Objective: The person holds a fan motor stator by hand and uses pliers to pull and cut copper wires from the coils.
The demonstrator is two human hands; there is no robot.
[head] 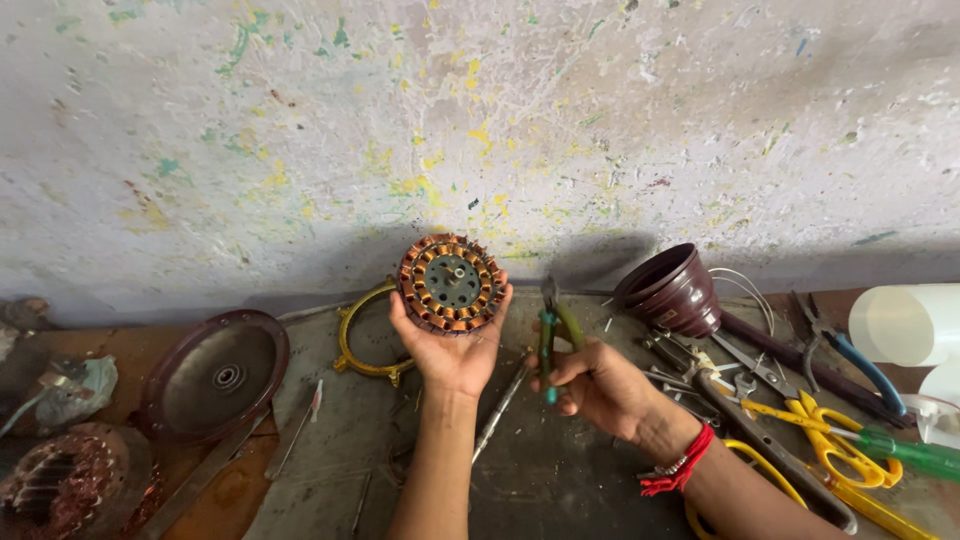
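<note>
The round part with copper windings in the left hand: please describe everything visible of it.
The stator is a round disc with copper-coloured coils ringed around a grey metal centre with a small hub. It looks worn. It is held upright, facing the camera, in front of the wall, resting on the left hand, whose fingers cup its lower edge.

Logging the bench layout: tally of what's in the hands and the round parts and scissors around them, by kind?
Wound motor core, held up in the left hand: 1
Green-handled pliers, in the right hand: 1
Dark round cover plate: 1
Yellow ring: 1
Dark brown cup-shaped cover: 1
Yellow-handled scissors: 1
Total: 6
</note>
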